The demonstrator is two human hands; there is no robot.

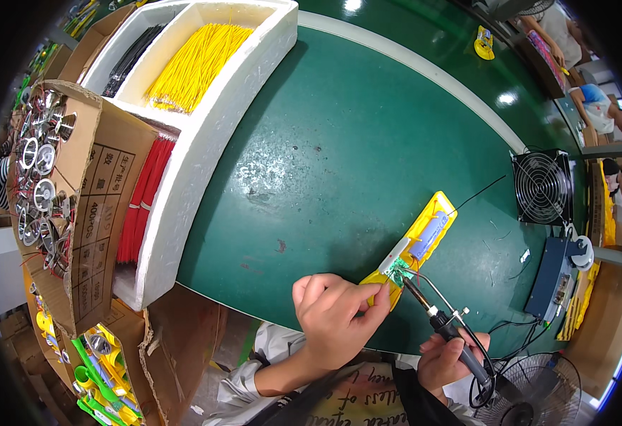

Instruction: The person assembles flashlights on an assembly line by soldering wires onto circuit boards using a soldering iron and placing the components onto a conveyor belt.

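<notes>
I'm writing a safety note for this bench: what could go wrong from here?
1. The left hand is close to the tip of the soldering iron; if hot, a slip could burn it.
2. That tip is beside the circuit board on the yellow casing; a stray touch might damage either.
3. A thin black wire sticks out and could snag.

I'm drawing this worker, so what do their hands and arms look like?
The left hand and right hand are both bare, with no gloves. The left arm has a loose, pale greyish-white sleeve that ends before the wrist. The right arm's sleeve is hard to make out.
</notes>
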